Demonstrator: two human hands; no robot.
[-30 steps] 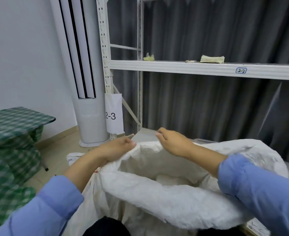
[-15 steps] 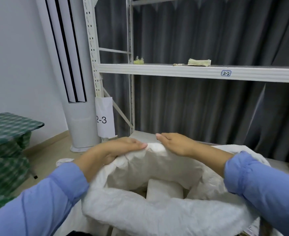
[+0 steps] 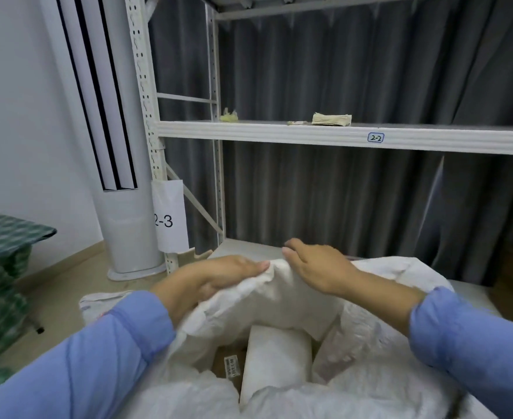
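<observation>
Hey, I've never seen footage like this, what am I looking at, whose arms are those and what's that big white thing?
No machine here: a person wears a camera on the head, so the single picture looks forward and down at their own arms in blue sleeves. The left hand and right hand both grip the far rim of a large white sack, holding it open. Inside lies a white parcel. Behind stands a metal shelf with a stack of paper on it.

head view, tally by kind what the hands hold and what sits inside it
hands: 2, left hand and right hand
white sack: 1
white parcel inside: 1
brown labelled package inside: 1
total: 5
</observation>
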